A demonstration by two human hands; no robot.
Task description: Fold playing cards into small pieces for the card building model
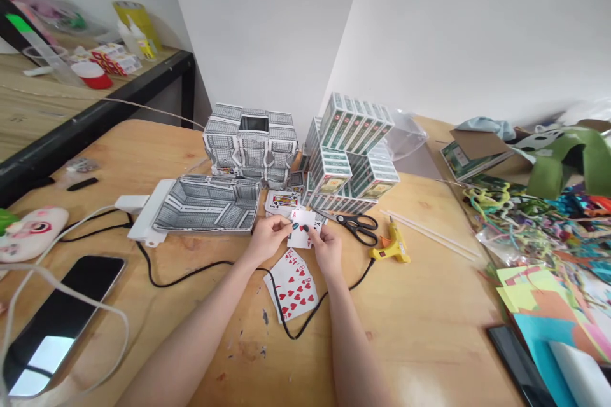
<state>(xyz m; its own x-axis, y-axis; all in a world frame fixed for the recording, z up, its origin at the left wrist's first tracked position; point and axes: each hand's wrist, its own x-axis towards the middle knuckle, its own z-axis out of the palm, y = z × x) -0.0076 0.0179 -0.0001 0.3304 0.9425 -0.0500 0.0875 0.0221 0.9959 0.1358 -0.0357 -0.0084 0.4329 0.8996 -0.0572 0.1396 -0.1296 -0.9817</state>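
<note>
My left hand [271, 238] and my right hand [327, 248] pinch a white ace of hearts card [300, 236] between them, thumbs on its face. Just below it, a fanned pile of heart cards [296, 289] lies on the table, crossed by a black cable. Behind my hands a jack card [283, 199] tops another stack. To the left is an open tray made of patterned cards [210, 203]. A larger structure of folded cards [251, 146] stands behind the tray.
Black scissors [358, 227], a yellow glue gun [394, 245] and clear glue sticks [429, 234] lie right of my hands. Stacked card boxes [351, 152] stand behind. A phone [62, 324] lies at left; coloured paper [544, 305] and craft scraps are at right.
</note>
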